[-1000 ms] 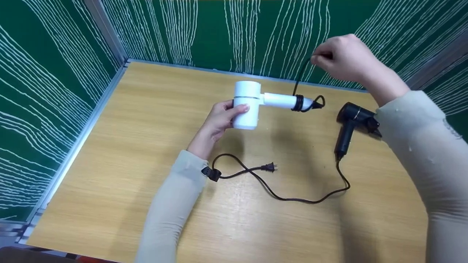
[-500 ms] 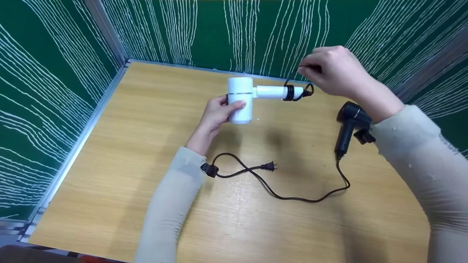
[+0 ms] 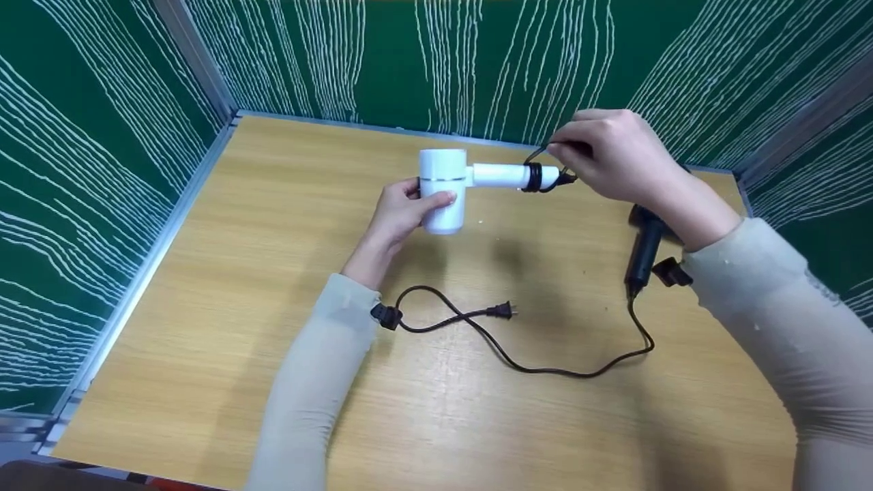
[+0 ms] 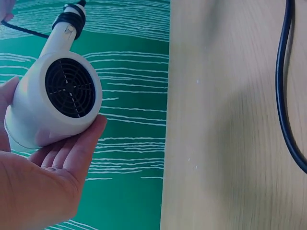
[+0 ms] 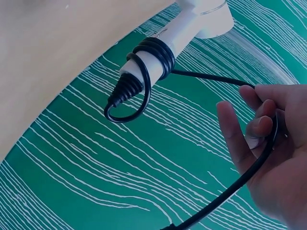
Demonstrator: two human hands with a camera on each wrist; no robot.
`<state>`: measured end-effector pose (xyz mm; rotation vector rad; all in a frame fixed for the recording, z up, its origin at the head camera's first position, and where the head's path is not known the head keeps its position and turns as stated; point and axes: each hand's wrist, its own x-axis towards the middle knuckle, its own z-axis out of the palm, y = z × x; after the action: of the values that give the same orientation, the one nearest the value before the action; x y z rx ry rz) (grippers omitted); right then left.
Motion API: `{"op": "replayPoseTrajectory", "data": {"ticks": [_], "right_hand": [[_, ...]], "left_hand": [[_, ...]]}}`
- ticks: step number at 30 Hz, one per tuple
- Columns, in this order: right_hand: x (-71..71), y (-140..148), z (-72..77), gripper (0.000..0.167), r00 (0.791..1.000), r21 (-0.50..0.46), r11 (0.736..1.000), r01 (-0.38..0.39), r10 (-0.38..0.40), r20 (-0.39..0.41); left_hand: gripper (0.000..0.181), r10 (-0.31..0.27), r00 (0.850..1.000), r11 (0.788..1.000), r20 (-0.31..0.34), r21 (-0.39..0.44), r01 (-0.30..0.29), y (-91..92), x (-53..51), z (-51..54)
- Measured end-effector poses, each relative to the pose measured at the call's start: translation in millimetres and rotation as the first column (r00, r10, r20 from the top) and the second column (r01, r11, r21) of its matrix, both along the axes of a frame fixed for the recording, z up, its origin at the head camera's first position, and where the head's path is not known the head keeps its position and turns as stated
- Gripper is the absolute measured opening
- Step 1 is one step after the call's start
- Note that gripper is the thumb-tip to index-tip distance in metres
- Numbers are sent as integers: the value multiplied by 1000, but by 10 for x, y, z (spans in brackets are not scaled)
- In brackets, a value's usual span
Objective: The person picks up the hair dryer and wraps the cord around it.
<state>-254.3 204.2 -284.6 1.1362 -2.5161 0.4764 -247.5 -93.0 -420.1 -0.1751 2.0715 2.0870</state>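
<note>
Above the table, my left hand (image 3: 399, 215) grips the barrel of a white hair dryer (image 3: 443, 204), thumb across its front. The left wrist view shows its round black grille (image 4: 70, 88) facing the camera. The handle points right, and black cord (image 5: 156, 52) is wound several times round it, with a small loop at its end. My right hand (image 3: 617, 153) stands just beyond the handle's end; in the right wrist view, the right hand (image 5: 280, 143) holds the cord (image 5: 216, 201) in its curled fingers, and a taut length runs from there to the windings.
A black hair dryer (image 3: 643, 256) lies on the table (image 3: 273, 204) at the right, partly hidden by my right forearm. Its cord (image 3: 559, 373) curves across the table to a plug (image 3: 503, 310) near the middle. Green walls with white lines stand behind and at the sides.
My right hand has come down and left, closer to the handle, still holding the cord. The white dryer has shifted slightly left with my left hand.
</note>
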Motion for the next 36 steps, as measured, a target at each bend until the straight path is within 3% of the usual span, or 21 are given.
{"op": "replayPoseTrajectory", "data": {"ticks": [7,14,21,32,36], "right_hand": [[60,-10,-134,14,999,-56,998,-3,4,36],[178,-7,-332,13,998,-107,994,-7,13,63],[344,57,-628,19,989,-192,981,-21,48,137],[539,98,-1142,26,949,-310,950,25,75,306],[555,128,-1292,25,942,-346,937,43,77,326]], "left_hand": [[60,5,1000,999,-2,-40,-5,-11,-11,-36],[56,68,998,997,-11,-37,-69,-8,-22,-43],[52,91,996,996,-25,-13,-92,10,-30,-63],[53,98,994,993,46,64,-101,13,7,-1],[56,90,993,990,74,103,-98,8,38,32]]}}
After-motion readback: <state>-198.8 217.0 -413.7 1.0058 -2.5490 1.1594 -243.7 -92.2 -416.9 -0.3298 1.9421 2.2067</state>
